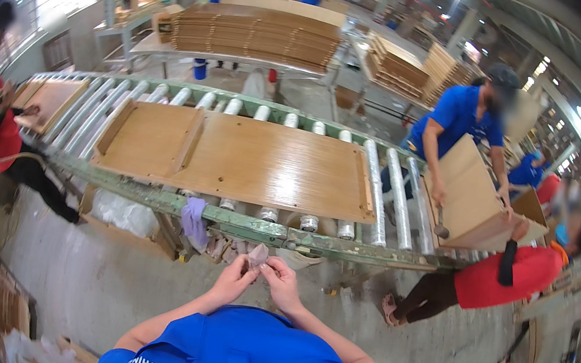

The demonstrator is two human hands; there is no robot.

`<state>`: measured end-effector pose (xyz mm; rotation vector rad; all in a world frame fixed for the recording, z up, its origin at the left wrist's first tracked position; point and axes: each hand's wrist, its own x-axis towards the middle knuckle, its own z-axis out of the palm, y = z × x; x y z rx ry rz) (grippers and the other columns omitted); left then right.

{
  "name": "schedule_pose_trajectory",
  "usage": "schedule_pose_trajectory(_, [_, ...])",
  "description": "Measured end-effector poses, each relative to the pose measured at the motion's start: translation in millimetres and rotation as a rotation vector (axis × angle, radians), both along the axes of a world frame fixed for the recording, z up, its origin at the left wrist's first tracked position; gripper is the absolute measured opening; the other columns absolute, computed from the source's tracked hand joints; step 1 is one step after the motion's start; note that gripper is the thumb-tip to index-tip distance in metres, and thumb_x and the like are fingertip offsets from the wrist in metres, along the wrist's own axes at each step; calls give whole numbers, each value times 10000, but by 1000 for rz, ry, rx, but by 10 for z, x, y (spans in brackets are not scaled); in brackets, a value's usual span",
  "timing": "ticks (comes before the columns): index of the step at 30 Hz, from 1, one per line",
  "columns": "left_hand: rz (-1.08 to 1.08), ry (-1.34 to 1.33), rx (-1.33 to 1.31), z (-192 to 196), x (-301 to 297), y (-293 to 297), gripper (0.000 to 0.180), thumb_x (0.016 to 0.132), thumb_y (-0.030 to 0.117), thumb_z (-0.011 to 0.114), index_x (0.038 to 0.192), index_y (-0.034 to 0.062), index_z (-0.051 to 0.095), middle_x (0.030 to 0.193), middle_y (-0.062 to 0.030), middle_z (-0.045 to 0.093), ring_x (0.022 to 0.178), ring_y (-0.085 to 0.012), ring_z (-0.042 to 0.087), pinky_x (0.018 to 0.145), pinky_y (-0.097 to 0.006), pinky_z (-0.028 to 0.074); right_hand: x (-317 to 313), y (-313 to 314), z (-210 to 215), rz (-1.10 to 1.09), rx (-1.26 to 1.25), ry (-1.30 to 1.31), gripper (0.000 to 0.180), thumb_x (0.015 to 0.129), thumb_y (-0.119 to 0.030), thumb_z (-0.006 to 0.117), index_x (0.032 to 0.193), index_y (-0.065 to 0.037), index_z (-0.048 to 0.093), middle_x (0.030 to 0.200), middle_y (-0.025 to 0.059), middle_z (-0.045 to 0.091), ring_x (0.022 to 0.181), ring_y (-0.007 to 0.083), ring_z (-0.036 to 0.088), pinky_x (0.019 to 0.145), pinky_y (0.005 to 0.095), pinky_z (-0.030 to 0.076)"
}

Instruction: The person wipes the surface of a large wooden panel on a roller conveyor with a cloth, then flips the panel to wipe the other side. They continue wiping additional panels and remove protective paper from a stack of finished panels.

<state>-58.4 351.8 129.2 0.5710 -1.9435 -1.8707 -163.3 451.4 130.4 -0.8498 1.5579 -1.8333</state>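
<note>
Both my hands meet in front of my body, just short of the conveyor's near rail. My left hand [237, 281] pinches a small, folded pinkish-grey piece [259, 254] of cloth or abrasive sheet; which of the two I cannot tell. Fingers of my right hand [282, 283] close on the same piece from the other side. Beyond them a long brown wooden panel [249, 158] lies flat on the rollers, with raised strips across its left part and its right end. A purple rag [193, 222] hangs over the near rail, left of my hands.
The green-framed roller conveyor [247, 229] spans the view. On the left, a person in red [2, 114] handles another panel [51, 102]. On the right, a person in blue [459, 123] and one in red [512, 280] hold a large box-like wooden piece [475, 198]. Stacked panels [251, 33] stand behind.
</note>
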Motion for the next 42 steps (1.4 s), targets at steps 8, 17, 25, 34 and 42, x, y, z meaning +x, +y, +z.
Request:
schedule_pose_trajectory(8, [-176,-74,-370,93,157,-578,201,894,175,453,810,-1,498,712,-170,537,659,-330,531,593,-388,401,361,-322,55,-135,9,-193,113,869,-81,541,927,2,591,790,1,572,707,70,506,653,211,419])
schedule_pose_trajectory(17, [-287,28,-59,-38,176,-669,261,932,235,402,811,18,481,666,-67,509,612,-142,483,562,-293,385,549,-386,173,-239,-34,-162,84,857,-83,572,877,-2,580,778,-10,566,713,32,500,615,186,407])
schedule_pose_trajectory(25, [-342,55,-71,66,294,-735,227,931,213,440,979,-3,492,825,-67,552,749,-134,524,691,-275,434,501,-449,361,-328,87,727,120,748,-12,606,867,-21,609,839,73,566,766,243,544,683,321,448])
schedule_pose_trajectory(34, [-321,102,220,67,393,-812,179,945,174,402,951,27,504,761,-19,531,680,-89,489,621,-237,411,675,-532,138,-210,3,571,246,777,-15,571,1022,-15,594,1103,128,512,936,240,512,794,336,430])
schedule_pose_trajectory(42, [-187,122,37,29,557,-991,198,949,162,389,927,13,517,717,3,509,596,-60,450,513,-218,371,778,-706,71,-116,-26,529,299,797,-71,578,1091,-21,562,1137,165,504,1023,307,510,869,387,415])
